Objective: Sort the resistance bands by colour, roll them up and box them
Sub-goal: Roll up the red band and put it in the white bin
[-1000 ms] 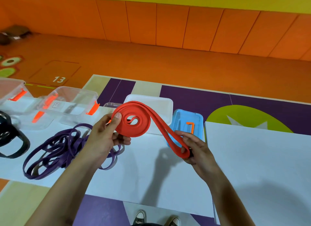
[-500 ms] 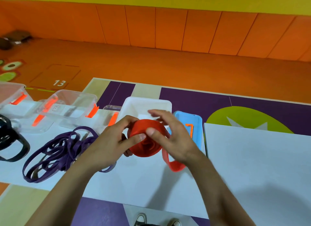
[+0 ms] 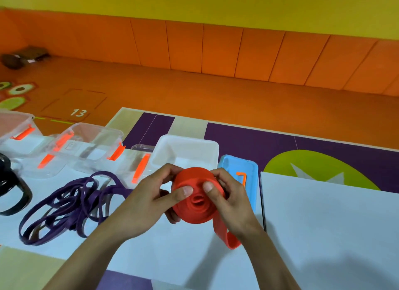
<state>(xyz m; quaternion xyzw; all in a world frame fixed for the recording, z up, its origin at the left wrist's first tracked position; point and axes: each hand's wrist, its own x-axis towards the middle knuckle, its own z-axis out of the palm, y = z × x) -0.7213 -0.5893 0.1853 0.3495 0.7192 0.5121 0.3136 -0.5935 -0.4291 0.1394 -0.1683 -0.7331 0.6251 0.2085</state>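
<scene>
between both hands' fingers (image 3: 185, 190), rolled red band (image 3: 194, 212)

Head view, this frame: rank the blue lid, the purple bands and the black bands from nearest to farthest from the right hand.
1. Blue lid, just behind and right of the right hand, which grips the red band.
2. Purple bands, heaped on the table past the left hand, to the left.
3. Black bands, at the frame's left edge.
</scene>
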